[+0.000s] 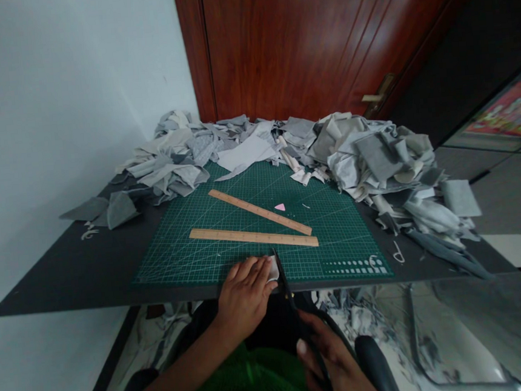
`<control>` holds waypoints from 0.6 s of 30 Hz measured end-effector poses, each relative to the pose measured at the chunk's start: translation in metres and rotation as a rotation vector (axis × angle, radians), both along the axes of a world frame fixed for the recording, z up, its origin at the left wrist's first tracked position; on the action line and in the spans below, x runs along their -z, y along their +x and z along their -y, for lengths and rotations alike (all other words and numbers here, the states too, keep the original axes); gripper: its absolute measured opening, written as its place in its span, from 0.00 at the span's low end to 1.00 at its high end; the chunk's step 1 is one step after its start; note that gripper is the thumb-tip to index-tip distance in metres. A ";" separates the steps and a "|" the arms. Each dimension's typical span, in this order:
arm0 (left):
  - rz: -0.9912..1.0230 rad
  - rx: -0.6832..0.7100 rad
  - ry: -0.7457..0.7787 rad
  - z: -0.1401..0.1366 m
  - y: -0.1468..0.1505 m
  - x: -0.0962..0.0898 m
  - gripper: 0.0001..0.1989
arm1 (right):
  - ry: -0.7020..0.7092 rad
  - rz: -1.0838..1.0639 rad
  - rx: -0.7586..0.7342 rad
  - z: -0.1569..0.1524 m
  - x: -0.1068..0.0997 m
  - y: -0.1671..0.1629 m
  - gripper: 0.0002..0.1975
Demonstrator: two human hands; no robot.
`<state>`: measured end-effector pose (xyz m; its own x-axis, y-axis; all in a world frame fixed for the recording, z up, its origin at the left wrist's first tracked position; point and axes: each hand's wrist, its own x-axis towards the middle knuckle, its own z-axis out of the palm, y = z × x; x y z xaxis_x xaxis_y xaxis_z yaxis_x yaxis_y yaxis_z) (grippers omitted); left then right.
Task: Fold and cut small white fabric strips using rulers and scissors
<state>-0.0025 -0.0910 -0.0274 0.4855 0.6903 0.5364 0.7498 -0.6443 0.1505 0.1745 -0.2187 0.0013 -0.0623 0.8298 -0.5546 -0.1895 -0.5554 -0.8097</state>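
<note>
My left hand [245, 294] presses down on a small piece of pale fabric [273, 268] at the front edge of the green cutting mat [169, 252]. Its fingers lie close together over the piece. My right hand [327, 357] is wrapped round the handles of black scissors [285, 278], below the table edge. Their blades point up and away, right beside the fabric's right edge; whether they touch it I cannot tell. Just beyond my left hand lie two wooden rulers [255, 237], one slanting behind the other. A small pink triangular piece [280, 207] rests behind them.
Heaps of grey and white fabric scraps [175, 160] line the back left, and a larger heap [371, 155] stands at the right. A curled strip [398, 252] lies on the dark table [84, 265] at right. Behind is a wooden door [284, 47]. More scraps [362, 317] litter the floor.
</note>
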 end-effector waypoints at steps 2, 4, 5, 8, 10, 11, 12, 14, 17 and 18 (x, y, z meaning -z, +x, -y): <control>0.000 0.004 -0.009 0.000 0.000 -0.001 0.20 | 0.037 0.011 -0.008 -0.001 0.003 0.004 0.44; 0.001 0.009 -0.028 -0.001 0.000 -0.002 0.19 | 0.059 0.006 -0.027 -0.002 0.005 0.010 0.41; 0.001 0.016 -0.041 -0.001 0.000 -0.003 0.18 | 0.073 0.006 -0.039 -0.004 0.004 0.014 0.40; 0.004 0.030 -0.092 -0.001 0.000 -0.007 0.16 | 0.144 0.080 -0.057 -0.015 -0.001 0.032 0.39; 0.014 0.026 -0.118 -0.001 0.000 -0.010 0.15 | 0.208 0.227 -0.035 -0.033 -0.005 0.049 0.40; 0.021 0.020 -0.121 -0.001 0.000 -0.012 0.14 | 0.263 0.316 -0.016 -0.045 -0.007 0.060 0.40; 0.028 0.012 -0.123 0.000 0.000 -0.014 0.13 | 0.339 0.426 0.017 -0.059 -0.008 0.070 0.39; 0.044 -0.008 -0.104 0.000 0.000 -0.017 0.12 | 0.491 0.718 0.042 -0.093 -0.009 0.092 0.34; 0.025 -0.018 -0.109 -0.003 -0.003 -0.016 0.11 | 0.511 1.155 -0.066 -0.150 -0.016 0.119 0.28; 0.003 -0.018 -0.111 -0.004 -0.005 -0.015 0.11 | 0.494 1.248 -0.089 -0.168 -0.019 0.126 0.26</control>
<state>-0.0071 -0.0865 -0.0123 0.4712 0.7540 0.4577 0.7602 -0.6103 0.2227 0.3002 -0.0506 0.0208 0.1976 0.9775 0.0745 0.8373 -0.1288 -0.5313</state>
